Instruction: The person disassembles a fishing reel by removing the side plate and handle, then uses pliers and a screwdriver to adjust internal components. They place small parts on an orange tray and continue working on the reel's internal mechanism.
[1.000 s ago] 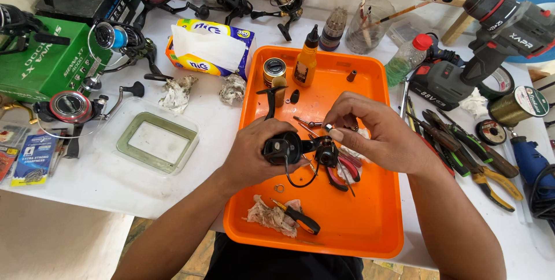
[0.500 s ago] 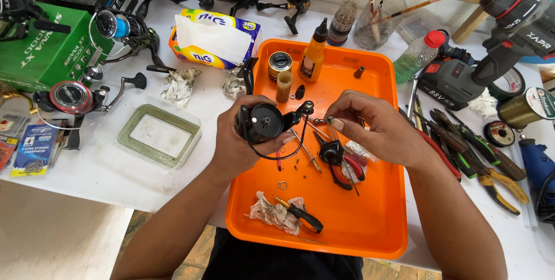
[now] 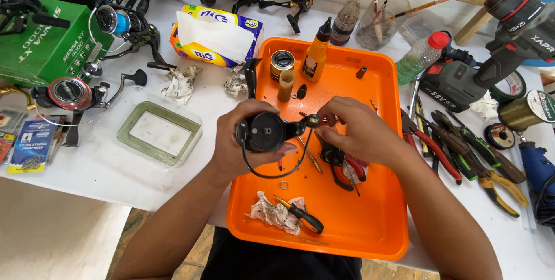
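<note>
My left hand [image 3: 240, 141] grips a black fishing reel body [image 3: 266, 132] above the orange tray [image 3: 358, 228]. A thin wire bail loops down below the reel. My right hand [image 3: 352, 130] pinches a small round metal part [image 3: 313, 120] at the reel's right end. Under my right hand lie red-handled pliers [image 3: 347, 167] and a thin metal rod [image 3: 309, 154]. A crumpled rag [image 3: 267, 210] and a small black-and-yellow screwdriver [image 3: 300, 215] rest at the tray's near side.
An orange oil bottle [image 3: 317, 54], a small tin [image 3: 282, 63] and small parts sit at the tray's far end. Pliers and screwdrivers [image 3: 462, 147] lie to the right, near a cordless drill [image 3: 497, 37]. On the left are a clear plastic lid [image 3: 159, 132], a tissue box [image 3: 214, 37], a green box [image 3: 46, 43] and other reels.
My left hand has turned the reel so its round side faces up. My right hand moved from the pliers area up to the reel's right end.
</note>
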